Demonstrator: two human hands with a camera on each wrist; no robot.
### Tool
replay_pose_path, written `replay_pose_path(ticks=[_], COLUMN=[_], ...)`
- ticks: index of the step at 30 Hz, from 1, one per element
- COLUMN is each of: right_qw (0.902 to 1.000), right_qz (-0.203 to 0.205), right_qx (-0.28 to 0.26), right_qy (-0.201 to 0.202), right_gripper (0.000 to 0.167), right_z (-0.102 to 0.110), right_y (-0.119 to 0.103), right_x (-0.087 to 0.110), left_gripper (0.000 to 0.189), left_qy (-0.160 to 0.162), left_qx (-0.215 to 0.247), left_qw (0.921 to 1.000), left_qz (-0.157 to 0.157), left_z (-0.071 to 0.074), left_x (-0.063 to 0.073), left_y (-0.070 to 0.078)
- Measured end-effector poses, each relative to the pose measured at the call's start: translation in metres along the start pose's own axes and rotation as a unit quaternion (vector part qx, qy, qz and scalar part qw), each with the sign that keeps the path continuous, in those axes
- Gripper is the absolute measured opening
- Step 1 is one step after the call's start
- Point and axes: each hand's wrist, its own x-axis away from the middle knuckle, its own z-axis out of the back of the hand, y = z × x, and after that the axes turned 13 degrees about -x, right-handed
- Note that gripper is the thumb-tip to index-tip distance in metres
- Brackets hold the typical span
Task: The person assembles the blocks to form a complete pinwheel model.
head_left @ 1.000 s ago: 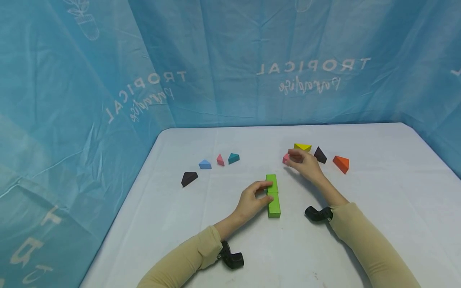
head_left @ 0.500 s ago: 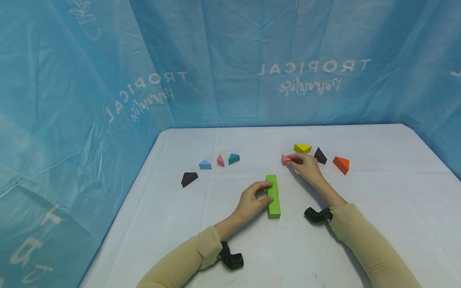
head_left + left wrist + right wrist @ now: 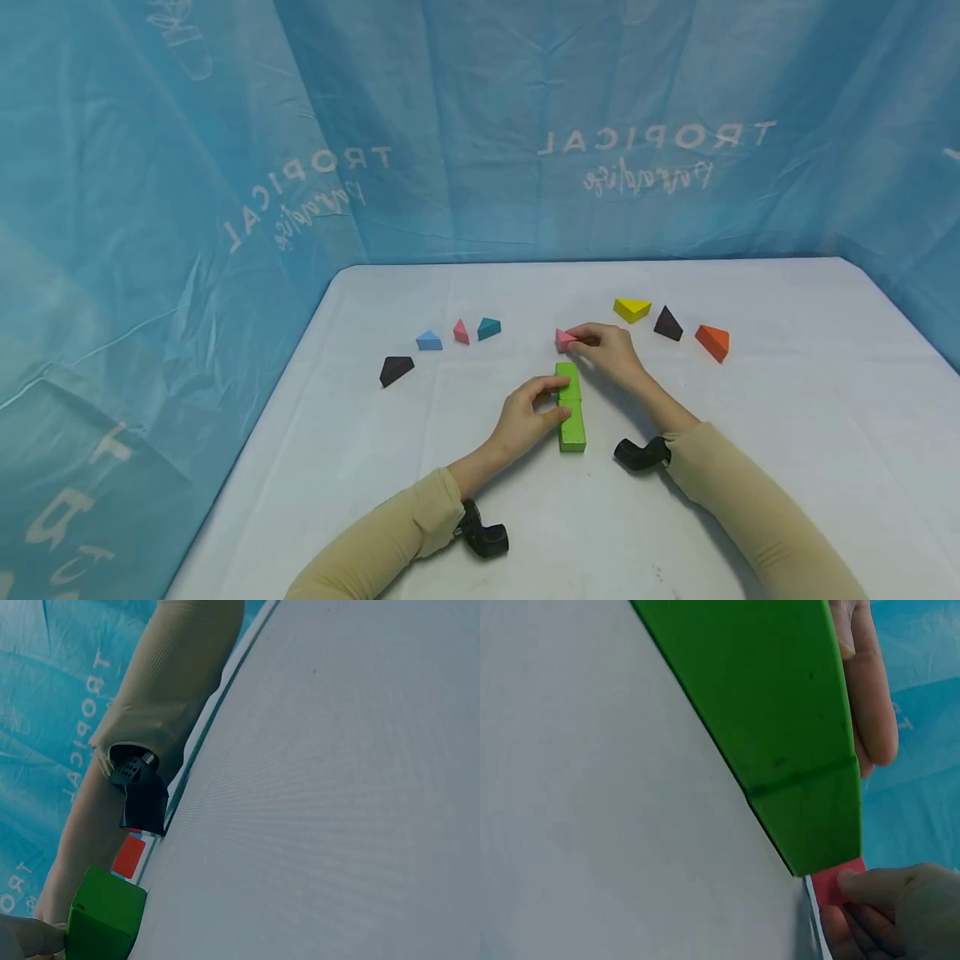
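Two green blocks lie end to end on the white table, a near one (image 3: 573, 432) and a far one (image 3: 567, 371). My left hand (image 3: 519, 418) is beside them on the left, its thumb on the near block and its index fingertip on the far one. Just beyond the far end, my right hand (image 3: 611, 354) pinches a small pink triangular block (image 3: 562, 341) between thumb and fingers. The right wrist view shows that pink block (image 3: 829, 885) behind the end of the green row; whether they touch, I cannot tell.
Back left lie a black block (image 3: 395, 370), a light blue triangle (image 3: 429, 341), another pink triangle (image 3: 461, 332) and a teal block (image 3: 489, 327). Back right are yellow (image 3: 632, 309), black (image 3: 667, 324) and orange (image 3: 713, 342) blocks. A blue curtain (image 3: 480, 192) hangs behind the table.
My right hand has moved left with the pink triangular block, away from the yellow and black blocks, to the far end of the green row. The left hand has stayed in place.
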Motion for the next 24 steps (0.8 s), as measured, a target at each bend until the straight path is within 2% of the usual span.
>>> replay_pose_path(ticks=[3,8,13,16,19,22,24], right_qw=[0.9999,0.9998,0.9962,0.9908,0.9875,0.9874,0.9874], right_qz=[0.002,-0.009,-0.057,-0.094,-0.117,-0.123,-0.125], right_qx=[0.007,0.001,-0.065,-0.094,-0.094,-0.080,-0.078], right_qy=[-0.010,-0.016,-0.012,-0.029,-0.050,-0.058,-0.059], right_gripper=[0.020,0.025,0.037,0.040,0.036,0.033,0.032], right_z=[-0.003,-0.003,0.000,0.001,-0.001,-0.003,-0.003], right_y=[0.000,-0.003,-0.007,-0.008,-0.010,-0.011,-0.012], right_x=[0.001,0.002,-0.002,-0.005,-0.007,-0.008,-0.009], left_gripper=[0.039,0.039,0.039,0.040,0.040,0.039,0.039], left_qy=[-0.010,-0.013,-0.011,-0.012,-0.019,-0.021,-0.020], left_qx=[0.005,0.004,0.006,0.015,0.027,0.033,0.029], left_qw=[0.9995,0.9990,0.9991,0.9993,0.9990,0.9988,0.9990], left_qz=[0.028,0.043,0.040,0.032,0.031,0.029,0.025], left_z=[-0.001,-0.001,0.000,0.000,0.004,0.011,0.011], left_x=[0.000,-0.001,-0.002,-0.001,0.002,0.003,0.002], left_y=[0.001,0.001,0.002,0.003,0.014,0.029,0.029])
